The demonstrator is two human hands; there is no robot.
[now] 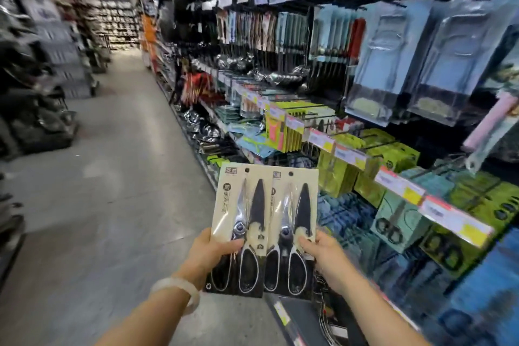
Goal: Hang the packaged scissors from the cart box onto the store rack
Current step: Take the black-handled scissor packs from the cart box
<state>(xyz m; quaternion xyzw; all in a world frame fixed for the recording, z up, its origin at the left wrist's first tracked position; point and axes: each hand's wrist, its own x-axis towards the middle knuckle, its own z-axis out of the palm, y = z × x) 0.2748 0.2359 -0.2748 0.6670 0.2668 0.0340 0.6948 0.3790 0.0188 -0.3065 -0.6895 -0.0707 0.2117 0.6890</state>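
I hold two packaged scissors side by side in front of me, upright, each on a cream card with a hang hole at the top. My left hand (pixel 214 253) grips the left pack (pixel 241 222) at its left edge. My right hand (pixel 325 257) grips the right pack (pixel 295 222) at its right edge; the right pack overlaps the left one slightly. Each pack shows black-handled scissors and a black blade cover. The store rack (pixel 393 177) with hooks and price tags runs along my right. The cart box is not visible.
Green, teal and blue packaged goods hang on the rack (pixel 398 157) to the right, with knife packs (pixel 393 59) above. A wire cart edge (pixel 325 317) shows below my right hand. The grey aisle floor (pixel 112 177) stretches ahead on the left, with dark shelving at far left.
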